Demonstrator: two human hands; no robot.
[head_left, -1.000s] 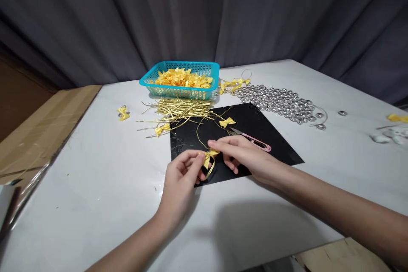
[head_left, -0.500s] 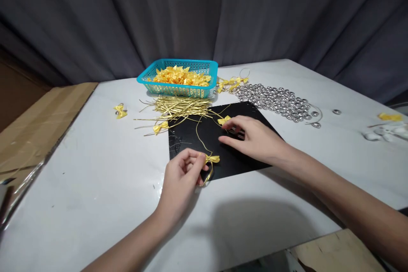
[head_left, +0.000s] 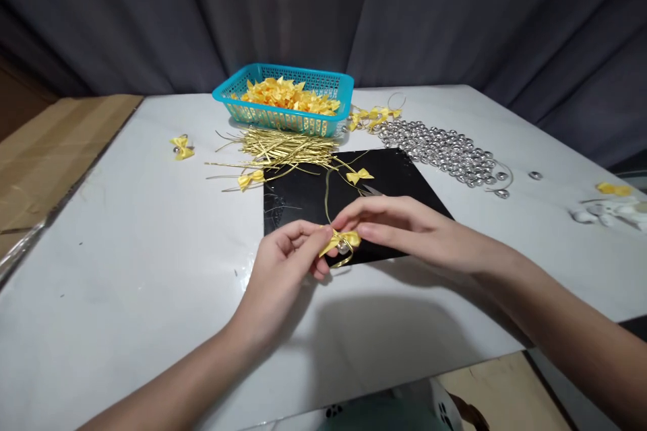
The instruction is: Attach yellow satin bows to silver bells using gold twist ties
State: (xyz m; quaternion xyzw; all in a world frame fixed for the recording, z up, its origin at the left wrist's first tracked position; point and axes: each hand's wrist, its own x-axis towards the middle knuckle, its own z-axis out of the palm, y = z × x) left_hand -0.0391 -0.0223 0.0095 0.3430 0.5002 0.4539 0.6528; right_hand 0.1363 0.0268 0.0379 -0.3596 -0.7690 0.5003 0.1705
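Note:
My left hand [head_left: 296,249] is closed in a pinch on the left end of a small yellow ribbon bow [head_left: 348,238]. A shiny silver bead [head_left: 343,247] sits at the bow's middle, and a gold wire loops below it and trails upward. My right hand [head_left: 399,225] has its thumb and fingertips closed about the bow's upper right side. Both hands are over the near edge of a black mat [head_left: 303,199]. Just beyond my right hand, a pointed metal blade [head_left: 373,191] shows, the rest hidden. Another yellow bow [head_left: 359,177] lies at the mat's far side.
A blue basket [head_left: 283,110] of yellow bows stands at the back, with a pile of gold wire ties [head_left: 288,148] before it. Silver beads [head_left: 445,151] spread to the right. Single bows lie left [head_left: 182,147]; a white object [head_left: 609,212] lies far right.
My right hand has moved left and toward me, from above the mat to the bow in my left hand. The silver bead on the bow now shows. The view has shifted slightly.

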